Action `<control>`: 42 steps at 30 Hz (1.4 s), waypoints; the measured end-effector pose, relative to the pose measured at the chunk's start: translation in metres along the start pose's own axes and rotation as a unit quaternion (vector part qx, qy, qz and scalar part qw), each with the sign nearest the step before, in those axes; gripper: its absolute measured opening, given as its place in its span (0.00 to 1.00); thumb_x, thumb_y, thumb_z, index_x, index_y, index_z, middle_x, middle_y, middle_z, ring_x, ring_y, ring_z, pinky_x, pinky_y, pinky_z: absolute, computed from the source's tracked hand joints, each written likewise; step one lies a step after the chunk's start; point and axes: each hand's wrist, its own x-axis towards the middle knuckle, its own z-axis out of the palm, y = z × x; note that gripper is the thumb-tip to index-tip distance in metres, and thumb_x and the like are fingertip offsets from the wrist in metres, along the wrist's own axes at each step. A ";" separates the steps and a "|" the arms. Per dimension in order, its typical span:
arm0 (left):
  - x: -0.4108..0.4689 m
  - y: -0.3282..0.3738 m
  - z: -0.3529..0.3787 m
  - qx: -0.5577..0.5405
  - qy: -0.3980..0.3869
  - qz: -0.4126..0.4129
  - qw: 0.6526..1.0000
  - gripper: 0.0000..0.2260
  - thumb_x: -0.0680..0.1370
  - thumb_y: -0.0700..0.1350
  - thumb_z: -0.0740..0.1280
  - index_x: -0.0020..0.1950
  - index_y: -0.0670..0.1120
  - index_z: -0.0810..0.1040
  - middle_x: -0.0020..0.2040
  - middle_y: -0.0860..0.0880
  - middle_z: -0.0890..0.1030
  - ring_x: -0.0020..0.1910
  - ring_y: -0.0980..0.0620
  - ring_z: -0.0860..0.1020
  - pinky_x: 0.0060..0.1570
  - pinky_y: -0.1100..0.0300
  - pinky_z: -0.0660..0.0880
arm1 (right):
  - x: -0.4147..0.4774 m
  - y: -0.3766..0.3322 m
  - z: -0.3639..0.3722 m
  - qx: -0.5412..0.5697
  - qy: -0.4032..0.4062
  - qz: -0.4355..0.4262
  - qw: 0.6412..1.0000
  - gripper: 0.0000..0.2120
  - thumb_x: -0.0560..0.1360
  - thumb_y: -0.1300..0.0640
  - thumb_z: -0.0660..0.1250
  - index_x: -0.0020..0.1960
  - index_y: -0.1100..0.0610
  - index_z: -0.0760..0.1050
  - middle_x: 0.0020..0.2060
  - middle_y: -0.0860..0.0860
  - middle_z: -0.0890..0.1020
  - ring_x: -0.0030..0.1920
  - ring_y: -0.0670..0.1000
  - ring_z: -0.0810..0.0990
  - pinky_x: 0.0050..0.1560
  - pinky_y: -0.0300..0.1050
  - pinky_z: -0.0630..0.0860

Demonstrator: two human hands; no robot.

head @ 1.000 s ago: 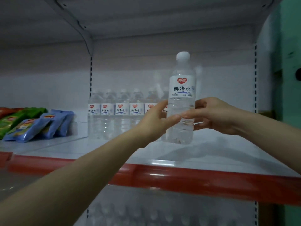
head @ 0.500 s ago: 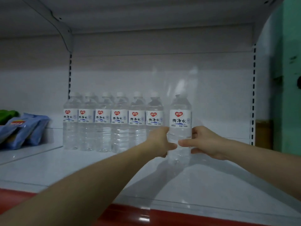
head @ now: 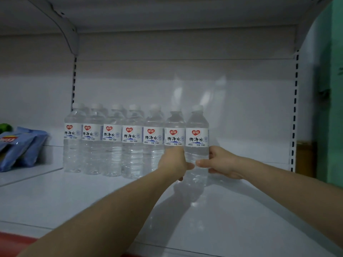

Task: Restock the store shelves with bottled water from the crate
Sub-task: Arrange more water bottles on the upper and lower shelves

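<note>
A clear water bottle (head: 197,134) with a white label and a red heart logo stands at the right end of a row of several like bottles (head: 112,138) on the white shelf (head: 74,197). My left hand (head: 173,162) wraps its lower body from the left. My right hand (head: 221,162) grips it from the right, thumb across the front. The bottle's base rests on the shelf, close against its left neighbour. The crate is out of view.
Blue snack bags (head: 20,145) lie on the shelf at the far left, with a green one (head: 5,127) behind. A slotted upright (head: 294,112) bounds the bay on the right; the shelf right of the row is bare. A red shelf edge (head: 14,242) runs along the front.
The bottle held up in front of the shelf a second ago has come down and back into the row's right end. Both hands stayed on it and reached deeper in.
</note>
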 end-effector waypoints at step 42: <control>-0.271 -0.072 -0.065 -0.342 0.059 0.045 0.937 0.06 0.77 0.45 0.65 0.44 0.45 0.79 0.36 0.48 0.84 0.33 0.53 0.82 0.33 0.63 0.78 | -0.219 -0.066 0.144 0.022 0.035 -0.234 0.971 0.03 0.74 0.60 0.68 0.46 0.57 0.80 0.42 0.52 0.83 0.45 0.49 0.83 0.50 0.44 0.80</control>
